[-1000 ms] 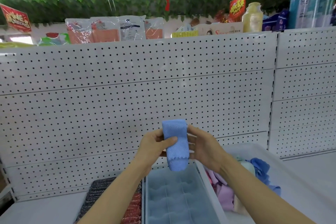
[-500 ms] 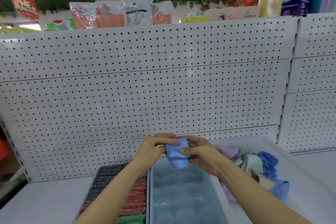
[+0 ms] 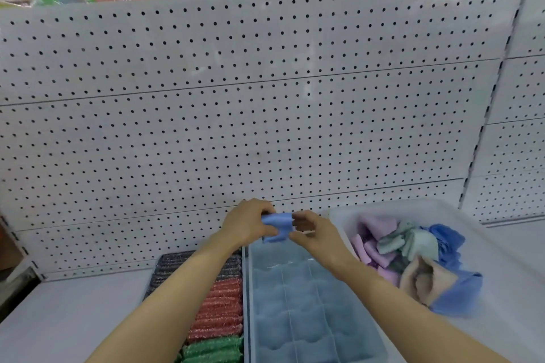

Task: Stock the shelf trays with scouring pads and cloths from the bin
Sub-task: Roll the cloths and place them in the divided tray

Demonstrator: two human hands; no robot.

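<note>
Head view: the left hand [image 3: 246, 225] and right hand [image 3: 314, 234] pinch a folded blue cloth [image 3: 276, 227] between curled fingers above the far end of the clear tray [image 3: 312, 303]. It looks light and floppy, best held at both ends.

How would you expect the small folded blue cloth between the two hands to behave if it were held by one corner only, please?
The small folded blue cloth would probably flop open, since it already sags and creases between the left hand and the right hand. It likely weighs little, as fingertip pinches carry it. Its soft, napped look suggests that it would not slip.
</note>
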